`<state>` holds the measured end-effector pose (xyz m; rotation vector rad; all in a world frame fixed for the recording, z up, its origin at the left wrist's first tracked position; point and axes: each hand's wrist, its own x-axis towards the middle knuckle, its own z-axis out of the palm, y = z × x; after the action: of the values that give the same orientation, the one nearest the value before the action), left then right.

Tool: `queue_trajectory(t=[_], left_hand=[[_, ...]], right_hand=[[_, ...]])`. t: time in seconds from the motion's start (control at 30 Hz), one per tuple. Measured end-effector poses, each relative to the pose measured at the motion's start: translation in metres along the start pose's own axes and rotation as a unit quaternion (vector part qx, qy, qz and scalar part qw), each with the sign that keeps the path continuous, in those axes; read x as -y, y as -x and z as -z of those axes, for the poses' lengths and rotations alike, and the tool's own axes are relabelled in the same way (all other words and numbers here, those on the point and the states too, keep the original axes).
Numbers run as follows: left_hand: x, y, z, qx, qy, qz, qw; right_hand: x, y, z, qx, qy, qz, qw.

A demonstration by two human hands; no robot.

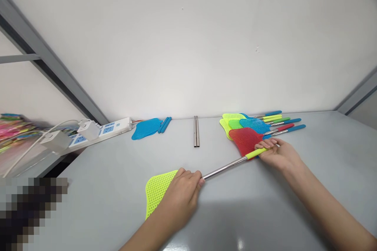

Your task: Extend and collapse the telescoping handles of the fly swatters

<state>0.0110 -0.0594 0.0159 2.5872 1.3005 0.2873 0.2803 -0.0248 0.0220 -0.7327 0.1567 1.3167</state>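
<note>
A yellow-green fly swatter (159, 190) with a steel rod lies across both my hands, tilted up to the right. My left hand (185, 190) is closed around it where the rod meets the perforated head, hiding part of that head. The fingers of my right hand (273, 153) wrap the yellow-green grip at the other end. Just behind my right hand lies a pile of fly swatters, with a red swatter (246, 139) at the front and a blue swatter (255, 125) behind it.
Two steel rods (196, 131) lie side by side near the wall. Left of them are blue swatter heads (146, 128) and blue grips (164, 124). A power strip (114, 126) with plugged-in adapters runs along the left edge. Colourful packets (17, 129) lie beyond it.
</note>
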Motion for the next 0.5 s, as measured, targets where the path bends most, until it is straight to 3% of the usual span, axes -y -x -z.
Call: queue_trajectory(t=[0.5], left_hand=[[-0.001, 0.008, -0.001, 0.053, 0.074, 0.037, 0.995]], right_hand=[[-0.02, 0.008, 0.003, 0.048, -0.092, 0.03, 0.994]])
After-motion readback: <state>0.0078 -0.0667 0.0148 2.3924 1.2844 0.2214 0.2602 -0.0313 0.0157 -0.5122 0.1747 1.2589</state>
